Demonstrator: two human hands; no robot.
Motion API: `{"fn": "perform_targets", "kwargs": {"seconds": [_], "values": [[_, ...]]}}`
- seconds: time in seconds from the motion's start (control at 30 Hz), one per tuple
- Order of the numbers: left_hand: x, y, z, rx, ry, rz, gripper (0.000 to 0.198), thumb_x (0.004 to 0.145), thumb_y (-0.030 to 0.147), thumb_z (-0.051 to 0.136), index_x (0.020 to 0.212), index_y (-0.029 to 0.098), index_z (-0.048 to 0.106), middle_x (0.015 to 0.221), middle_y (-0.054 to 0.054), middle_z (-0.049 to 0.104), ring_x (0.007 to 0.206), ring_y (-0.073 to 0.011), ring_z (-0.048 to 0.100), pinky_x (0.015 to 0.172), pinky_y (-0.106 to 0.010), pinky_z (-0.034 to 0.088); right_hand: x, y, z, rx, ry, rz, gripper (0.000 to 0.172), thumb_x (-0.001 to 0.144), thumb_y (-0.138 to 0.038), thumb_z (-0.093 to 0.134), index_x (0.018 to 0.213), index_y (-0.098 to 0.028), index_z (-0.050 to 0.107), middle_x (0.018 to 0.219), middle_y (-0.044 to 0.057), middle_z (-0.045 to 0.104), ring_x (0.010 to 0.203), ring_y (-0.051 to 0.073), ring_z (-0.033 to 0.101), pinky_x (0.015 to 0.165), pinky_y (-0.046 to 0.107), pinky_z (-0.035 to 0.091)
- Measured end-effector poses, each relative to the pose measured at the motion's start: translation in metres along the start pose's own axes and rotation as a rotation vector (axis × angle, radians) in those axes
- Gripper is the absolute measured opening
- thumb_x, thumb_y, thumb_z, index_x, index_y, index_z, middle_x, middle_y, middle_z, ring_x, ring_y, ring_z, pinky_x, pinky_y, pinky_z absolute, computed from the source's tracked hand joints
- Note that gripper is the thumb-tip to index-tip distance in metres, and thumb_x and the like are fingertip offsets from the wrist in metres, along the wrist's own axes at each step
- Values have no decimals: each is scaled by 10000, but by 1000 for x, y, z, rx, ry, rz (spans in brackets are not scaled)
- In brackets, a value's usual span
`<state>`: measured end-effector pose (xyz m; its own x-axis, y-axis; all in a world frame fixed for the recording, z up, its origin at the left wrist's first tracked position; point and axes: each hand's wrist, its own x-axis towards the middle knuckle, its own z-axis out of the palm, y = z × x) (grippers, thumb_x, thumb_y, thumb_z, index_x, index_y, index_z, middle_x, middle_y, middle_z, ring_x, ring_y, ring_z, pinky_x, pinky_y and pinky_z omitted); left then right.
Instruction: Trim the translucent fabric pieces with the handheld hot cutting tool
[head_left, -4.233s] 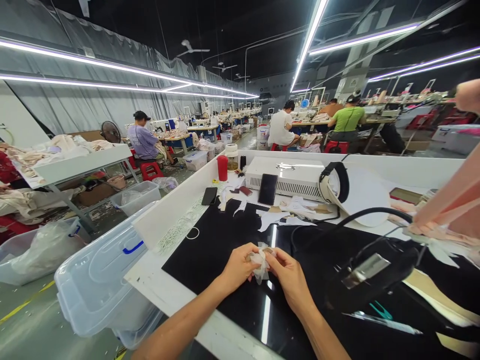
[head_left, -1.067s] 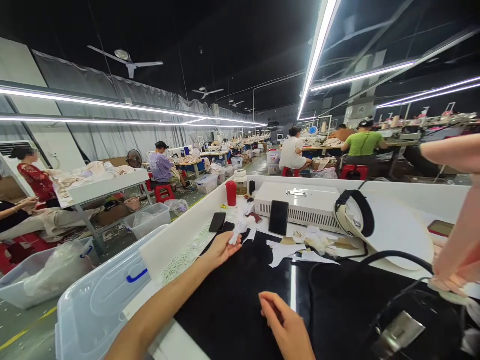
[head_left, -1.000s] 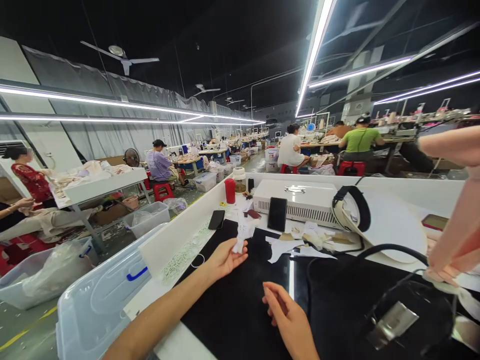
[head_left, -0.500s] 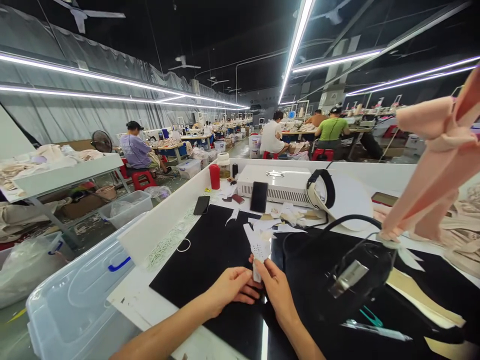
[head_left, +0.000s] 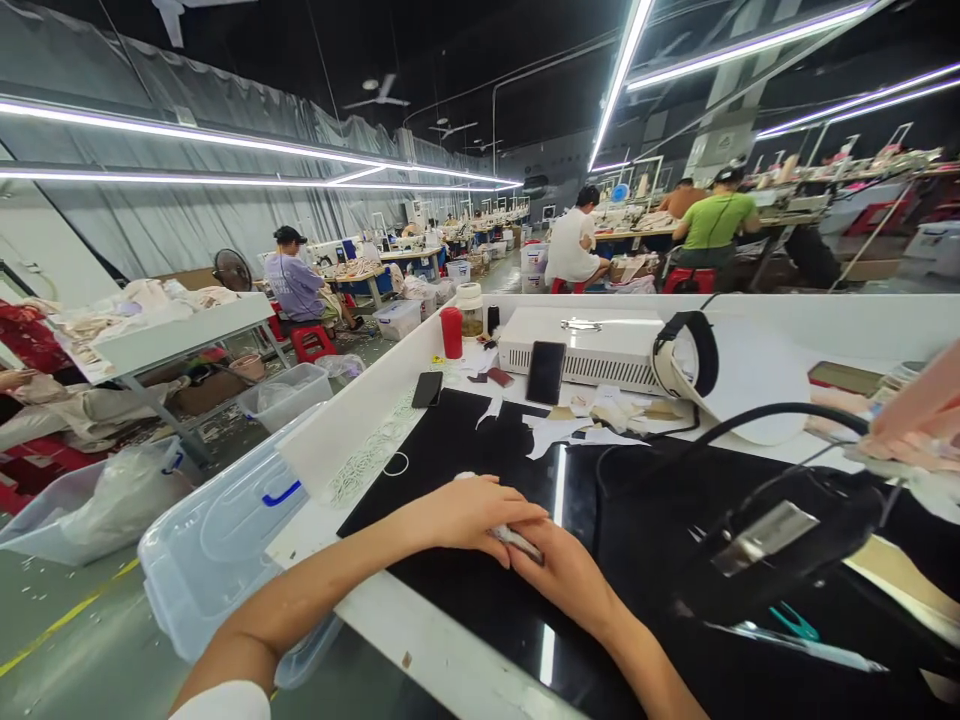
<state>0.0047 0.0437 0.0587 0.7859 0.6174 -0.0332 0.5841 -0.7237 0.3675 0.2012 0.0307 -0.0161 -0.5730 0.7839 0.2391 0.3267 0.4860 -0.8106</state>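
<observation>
My two hands meet above a black mat (head_left: 435, 440). My left hand (head_left: 469, 512) lies across the front of my right hand (head_left: 562, 568), fingers bent over its fingertips. Between them is a thin white printed piece (head_left: 517, 543), mostly covered; a narrow end with a dark edge shows below the left fingers. A bit of white also peeks out above the left knuckles. Both hands look closed on this piece, though the finger contact is partly hidden. Left of the hands, a pale ring (head_left: 396, 464) lies on the mat.
White scraps (head_left: 555, 432) lie behind the hands, near a dark phone (head_left: 546, 372) and a white box (head_left: 517, 342). On the right are a black cable (head_left: 739, 415), teal snips (head_left: 795, 622) and a pen (head_left: 840, 655). Pale rings (head_left: 367, 455) line the left edge; people sit beyond.
The printed piece was upright with its fanned top visible; now it is tipped down and largely covered. My left hand has moved over my right. The view has swung left.
</observation>
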Motion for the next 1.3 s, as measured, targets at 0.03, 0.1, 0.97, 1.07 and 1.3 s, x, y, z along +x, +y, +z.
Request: {"fn": "perform_targets", "kwargs": {"seconds": [0.03, 0.1, 0.97, 1.07, 1.3], "values": [[0, -4, 2, -17, -12, -60, 694, 856, 387, 741, 1476, 288, 446, 1278, -83, 663, 1164, -273, 631, 1025, -373, 414, 0, -1, -1, -12, -11, -9, 282, 899, -303, 576, 1133, -273, 730, 1131, 45, 742, 1050, 250, 671, 942, 364, 495], [-5, -9, 4, -103, -2, -175, 751, 810, 419, 771, 1479, 315, 445, 1221, -49, 683, 1087, -255, 660, 900, -303, 455, 0, -1, -4, -34, -19, -24, 237, 915, -313, 569, 1057, -272, 755, 1040, 37, 755, 958, 236, 684, 879, 348, 517], [-8, 2, 52, -986, 305, -571, 215, 739, 278, 669, 891, 144, 740, 779, -11, 703, 573, -88, 515, 497, -193, 329, -8, 17, 16, -355, 456, -154, 297, 1021, -357, 460, 1029, -228, 727, 971, 53, 758, 874, 209, 703, 801, 338, 551], [-8, 3, 55, -967, 314, -586, 201, 732, 273, 667, 866, 139, 732, 764, -14, 703, 570, -96, 534, 492, -190, 336, -8, 15, 16, -378, 457, -164, 314, 1027, -369, 444, 1017, -232, 726, 968, 51, 760, 869, 206, 708, 779, 329, 559], [-3, 7, 52, -1037, 299, -585, 263, 761, 280, 599, 977, 155, 682, 874, -54, 739, 717, -175, 698, 602, -243, 513, -8, 14, 14, -446, 480, -204, 334, 1039, -350, 415, 1059, -229, 726, 995, 55, 761, 884, 194, 712, 784, 318, 570]]}}
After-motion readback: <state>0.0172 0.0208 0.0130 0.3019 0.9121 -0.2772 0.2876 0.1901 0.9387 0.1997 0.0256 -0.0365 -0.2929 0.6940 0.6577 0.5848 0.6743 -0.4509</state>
